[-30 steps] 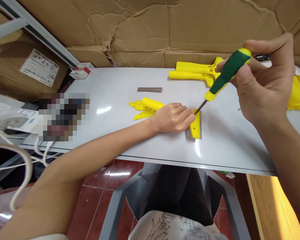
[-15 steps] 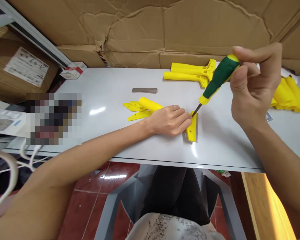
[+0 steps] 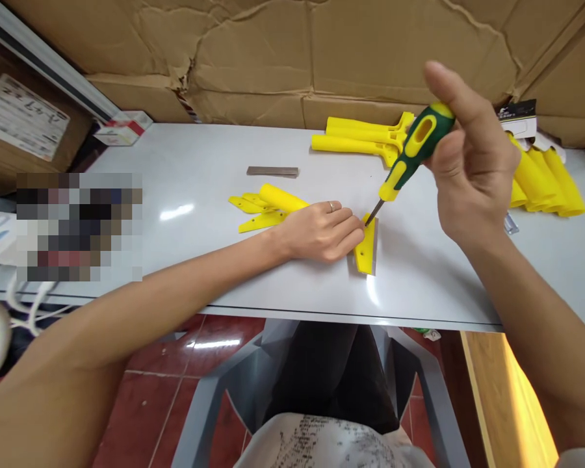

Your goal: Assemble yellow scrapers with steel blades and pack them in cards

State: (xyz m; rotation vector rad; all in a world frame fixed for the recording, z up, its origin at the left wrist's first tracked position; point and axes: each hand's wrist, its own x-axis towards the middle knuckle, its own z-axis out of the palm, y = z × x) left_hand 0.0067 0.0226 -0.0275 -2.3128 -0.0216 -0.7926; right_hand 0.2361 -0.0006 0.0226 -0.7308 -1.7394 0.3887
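A cardboard sheet [image 3: 253, 52] backs a glossy white table [image 3: 195, 169], with a labelled carton [image 3: 4, 170] at its left end. The right hand [image 3: 478, 169] grasps the upper end of a screwdriver [image 3: 416, 146] in thumb and fingers, forefinger stretched past the cap. The left hand [image 3: 322, 234] is clenched over a yellow scraper [image 3: 365, 250], which lies on the table, its head showing just beyond the knuckles, the driver's tip at the head. The scraper appears light, stiff and somewhat slippery, probably smooth plastic; its handle is the sound hold, clear of the metal edge. The ridged driver should sit securely about its thick grip. Behind lie yellow handles [image 3: 351, 143]; nearer, yellow plates [image 3: 260, 221], then thin metal strips [image 3: 273, 171], likely springy. As to writing, the carton's label [image 3: 22, 117] bears print and large handwritten characters, not surely legible; lettering on the black-and-white package [image 3: 519, 120] and the red-and-white box [image 3: 123, 127] is too small to read.
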